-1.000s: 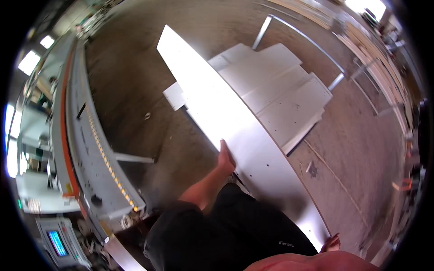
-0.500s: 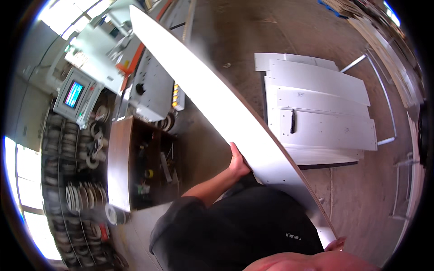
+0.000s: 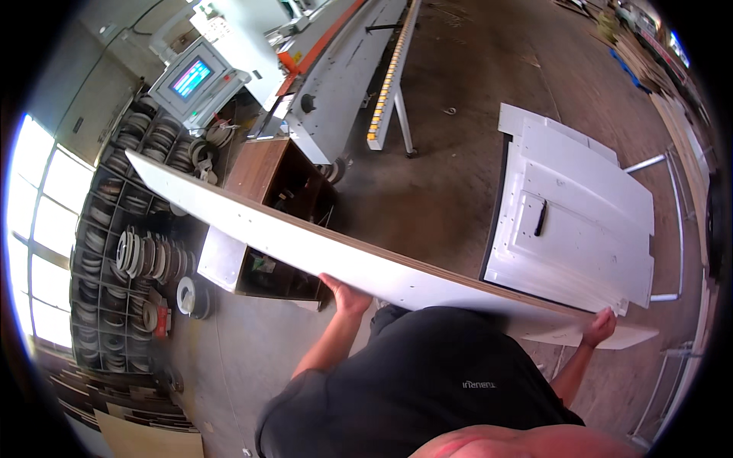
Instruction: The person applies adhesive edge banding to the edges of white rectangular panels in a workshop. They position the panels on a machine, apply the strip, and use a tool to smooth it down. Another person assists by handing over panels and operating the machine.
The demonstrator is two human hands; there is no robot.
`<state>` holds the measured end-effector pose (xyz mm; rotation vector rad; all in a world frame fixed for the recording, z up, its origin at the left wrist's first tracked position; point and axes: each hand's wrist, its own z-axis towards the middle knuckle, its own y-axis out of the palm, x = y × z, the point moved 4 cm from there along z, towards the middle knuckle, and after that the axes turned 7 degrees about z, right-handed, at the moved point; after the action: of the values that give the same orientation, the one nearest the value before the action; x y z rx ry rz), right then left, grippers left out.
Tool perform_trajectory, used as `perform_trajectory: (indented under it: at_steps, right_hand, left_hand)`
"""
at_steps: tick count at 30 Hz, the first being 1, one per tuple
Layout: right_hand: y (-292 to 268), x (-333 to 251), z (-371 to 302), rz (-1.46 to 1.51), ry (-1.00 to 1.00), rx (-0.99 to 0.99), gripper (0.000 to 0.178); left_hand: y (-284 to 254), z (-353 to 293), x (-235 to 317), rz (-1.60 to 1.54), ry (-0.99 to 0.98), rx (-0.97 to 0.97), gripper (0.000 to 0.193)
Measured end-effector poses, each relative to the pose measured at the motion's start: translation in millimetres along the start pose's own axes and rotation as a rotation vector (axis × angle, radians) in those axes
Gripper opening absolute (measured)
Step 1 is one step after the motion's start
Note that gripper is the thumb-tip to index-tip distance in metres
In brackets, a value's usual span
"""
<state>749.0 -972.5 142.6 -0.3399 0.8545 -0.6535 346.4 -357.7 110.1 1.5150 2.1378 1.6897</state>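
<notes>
A long white board (image 3: 336,258) with a brown edge and small drilled holes stretches across in front of my body, tilted down toward the right. My left hand (image 3: 350,298) grips its lower edge near the middle, thumb against the white face and the other fingers hidden behind it. Close to the board's right end, my right hand (image 3: 600,327) is closed round the upper edge. A stack of white panels (image 3: 584,191), with a black marker-like object (image 3: 541,218) on top, lies beyond the right part of the board.
An edge-banding-type machine (image 3: 321,114) with a lit screen (image 3: 191,78) stands at the far left. A brown cabinet (image 3: 256,168) sits behind the board. Shelves of banding rolls (image 3: 149,256) line the left side. A metal frame (image 3: 676,221) stands right of the panel stack.
The board has swung from a steep diagonal to a flatter slant, its far end moving left and down. My right hand has come further into view. The surroundings have shifted as I turned.
</notes>
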Motion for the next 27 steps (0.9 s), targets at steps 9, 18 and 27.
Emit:
perform_trajectory:
  at_steps: [9,18,27]
  right_hand:
    - [283.5,-228.7,55.0,0.042,-0.418,-0.266,0.044]
    - [534.9,-487.1,35.8,-0.312,-0.450,-0.790,0.068]
    - [733.6,-725.5,28.9,-0.329,-0.461,-1.116,0.065]
  left_hand:
    - [-153.6,0.1,128.4,-0.212,0.151,0.391,0.086]
    - [-245.7,36.7,233.5,-0.415,0.166,0.586,0.052]
    - [-268.2,131.3,270.1,-0.454,0.254,0.474,0.033]
